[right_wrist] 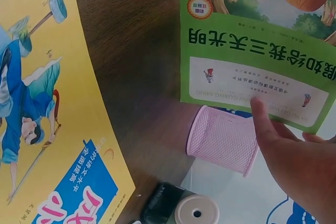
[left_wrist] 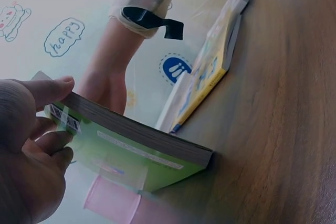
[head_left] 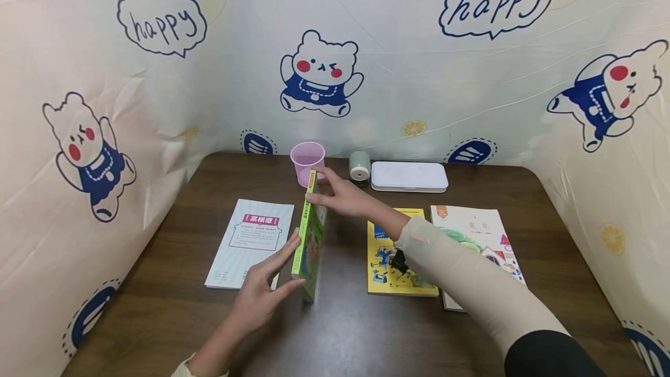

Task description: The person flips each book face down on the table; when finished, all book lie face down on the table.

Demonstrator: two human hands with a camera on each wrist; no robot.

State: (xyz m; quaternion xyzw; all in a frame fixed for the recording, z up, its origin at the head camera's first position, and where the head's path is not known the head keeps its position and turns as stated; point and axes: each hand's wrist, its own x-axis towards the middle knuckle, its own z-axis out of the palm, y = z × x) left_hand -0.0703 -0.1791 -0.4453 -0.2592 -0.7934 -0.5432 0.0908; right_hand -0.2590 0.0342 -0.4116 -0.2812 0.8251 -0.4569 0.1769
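Note:
A green book (head_left: 309, 231) stands on its long edge, spine up, between my two hands. My left hand (head_left: 262, 284) pinches its near end, thumb on one side and fingers on the other; the left wrist view shows the thumb over the page edge. With the thumb and fingers of my right hand (head_left: 342, 194) I grip the far end of the book. In the right wrist view the illustrated green front cover (right_wrist: 252, 40) faces the camera, the right hand's thumb (right_wrist: 262, 119) lying on its white title panel. The barcode (left_wrist: 64, 118) on the back cover is near my left fingers.
A pale blue book (head_left: 251, 243) lies at left. At right lie a yellow book (head_left: 387, 272) and a white book (head_left: 489, 226), partly under my right sleeve. Along the back stand a pink mesh cup (head_left: 303, 162), a small grey-green pencil sharpener (head_left: 359, 164) and a white case (head_left: 409, 176).

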